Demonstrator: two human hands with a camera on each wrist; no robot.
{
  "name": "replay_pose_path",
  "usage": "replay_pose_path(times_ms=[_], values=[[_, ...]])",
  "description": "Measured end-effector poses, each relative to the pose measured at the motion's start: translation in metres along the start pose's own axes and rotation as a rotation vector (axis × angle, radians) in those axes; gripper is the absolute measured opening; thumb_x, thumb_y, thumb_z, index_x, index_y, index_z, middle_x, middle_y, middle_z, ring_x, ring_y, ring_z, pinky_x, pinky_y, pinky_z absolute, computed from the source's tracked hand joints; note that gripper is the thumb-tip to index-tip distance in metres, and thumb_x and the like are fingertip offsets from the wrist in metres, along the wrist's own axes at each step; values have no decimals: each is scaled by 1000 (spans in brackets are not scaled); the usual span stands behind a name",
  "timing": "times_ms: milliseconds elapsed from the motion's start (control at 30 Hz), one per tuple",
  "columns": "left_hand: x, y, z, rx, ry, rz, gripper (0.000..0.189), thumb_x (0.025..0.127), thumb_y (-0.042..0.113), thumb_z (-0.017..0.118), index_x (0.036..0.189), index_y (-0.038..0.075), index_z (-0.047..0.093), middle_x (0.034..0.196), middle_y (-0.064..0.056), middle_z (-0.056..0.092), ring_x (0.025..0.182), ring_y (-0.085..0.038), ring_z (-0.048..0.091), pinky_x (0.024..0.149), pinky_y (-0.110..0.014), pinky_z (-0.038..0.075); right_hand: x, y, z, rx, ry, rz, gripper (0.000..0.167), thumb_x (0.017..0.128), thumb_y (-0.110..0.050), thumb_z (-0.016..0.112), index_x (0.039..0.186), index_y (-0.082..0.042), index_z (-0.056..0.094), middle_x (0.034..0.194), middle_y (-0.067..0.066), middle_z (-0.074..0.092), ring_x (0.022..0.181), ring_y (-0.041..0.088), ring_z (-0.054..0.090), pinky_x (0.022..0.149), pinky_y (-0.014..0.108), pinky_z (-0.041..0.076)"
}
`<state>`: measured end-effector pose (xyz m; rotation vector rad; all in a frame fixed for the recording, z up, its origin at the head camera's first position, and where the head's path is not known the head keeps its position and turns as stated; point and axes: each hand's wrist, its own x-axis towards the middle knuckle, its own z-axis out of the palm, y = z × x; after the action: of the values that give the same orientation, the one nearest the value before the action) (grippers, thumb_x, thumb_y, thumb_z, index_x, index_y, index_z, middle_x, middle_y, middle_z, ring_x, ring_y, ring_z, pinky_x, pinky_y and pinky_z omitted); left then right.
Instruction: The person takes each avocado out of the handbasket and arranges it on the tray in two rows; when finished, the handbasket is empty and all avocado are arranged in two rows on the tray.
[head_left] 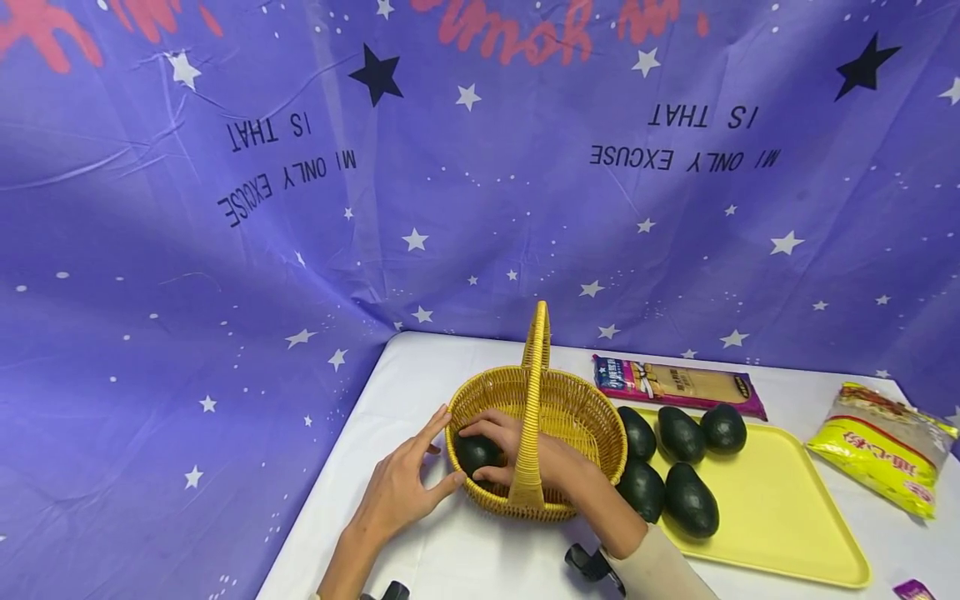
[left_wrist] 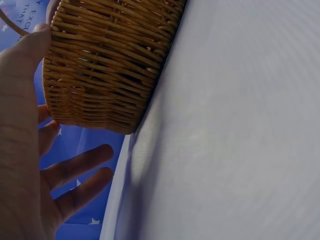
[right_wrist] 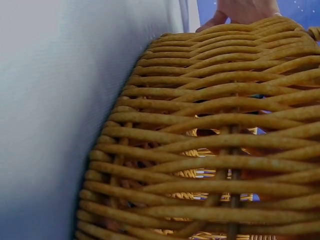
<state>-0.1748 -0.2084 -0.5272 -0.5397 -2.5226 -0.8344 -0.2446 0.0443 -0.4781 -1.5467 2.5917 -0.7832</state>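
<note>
A yellow wicker basket (head_left: 573, 383) with a tall arched handle stands on the white table. Inside its left end lies a dark green avocado (head_left: 476, 454), which my right hand (head_left: 510, 442) grips, the arm reaching in under the handle. My left hand (head_left: 408, 483) is at the basket's left rim, thumb and fingers spread around the outside. In the left wrist view, the thumb of that hand (left_wrist: 30, 55) lies at the wicker wall (left_wrist: 105, 65) and the other fingers are extended. Wicker fills most of the right wrist view, hiding the right hand.
Right of the basket, a yellow tray (head_left: 780, 500) holds several avocados (head_left: 692, 500) at its left side. Behind it lies a long noodle packet (head_left: 678, 385). A yellow bag (head_left: 885, 450) sits farther right, and a purple wrapper (head_left: 912, 590) shows at the bottom right. Starry purple cloth (head_left: 480, 217) hangs behind.
</note>
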Motion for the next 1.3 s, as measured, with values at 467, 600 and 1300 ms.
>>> replay_pose_path(times_ms=[467,600,1300], values=[[0,0,0,-1,-13,-7,86,92,57,79,165,24,47,169,13,45,100,-10,72,76,-34,56,0,3,2,-24,-28,-15,66,93,-28,88,149,-10,59,150,12,53,130,23,61,105,35,54],[0,0,0,-2,-11,-4,87,92,56,80,165,24,46,169,13,44,101,-10,72,76,-35,56,0,2,1,-23,-35,4,65,93,-27,88,149,-10,60,150,12,53,130,22,61,106,35,54],[-1,1,0,9,-2,22,86,94,58,77,165,21,47,168,9,46,100,-13,72,74,-33,55,-7,0,-2,20,-62,124,67,94,-35,87,153,-23,59,154,7,48,132,26,59,102,40,56]])
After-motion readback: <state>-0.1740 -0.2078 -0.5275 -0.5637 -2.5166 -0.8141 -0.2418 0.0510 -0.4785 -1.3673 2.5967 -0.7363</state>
